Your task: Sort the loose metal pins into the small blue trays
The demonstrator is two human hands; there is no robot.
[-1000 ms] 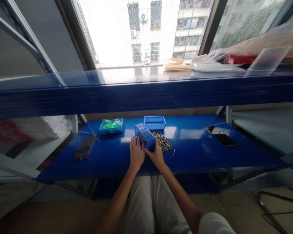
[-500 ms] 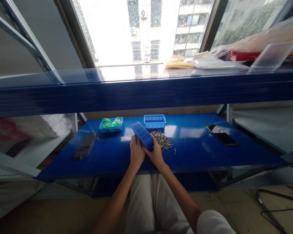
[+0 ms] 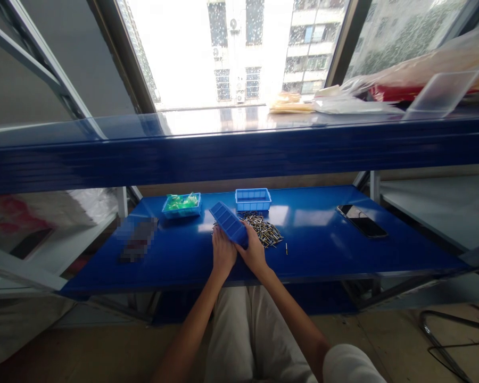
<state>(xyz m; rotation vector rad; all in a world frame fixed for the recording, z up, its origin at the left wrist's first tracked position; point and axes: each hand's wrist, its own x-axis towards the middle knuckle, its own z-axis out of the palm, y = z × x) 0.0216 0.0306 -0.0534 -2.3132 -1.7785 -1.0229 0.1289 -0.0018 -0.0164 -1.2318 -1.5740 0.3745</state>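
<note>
A blue shelf (image 3: 239, 159) spans our view above the far edge of the blue worktop (image 3: 323, 260), whose front edge our forearms cross near its middle. We have open room from our right hand to the worktop's right edge area, and another bare stretch leftward to a pixelated dark item (image 3: 139, 240) by the left edge.

Near the middle, well in from the front edge, we hold a tilted blue bin (image 3: 227, 222), ribbed face toward us. Our right hand (image 3: 254, 250) has its fingers closed around the near right end. Our left hand (image 3: 223, 254) touches the lower left side; its fingertips are hidden, so we cannot tell whether they grip.

A metal pin pile (image 3: 266, 233) spreads behind and right of the held bin, partly covered by it. Along the far edge stand an upright blue bin (image 3: 253, 205), just behind the pile, and a green-filled bin (image 3: 183, 214) toward the far left corner. A smartphone (image 3: 362, 221) lies slanted near the right edge. One loose pin (image 3: 286, 249) lies just beside the pile, toward the front edge.
</note>
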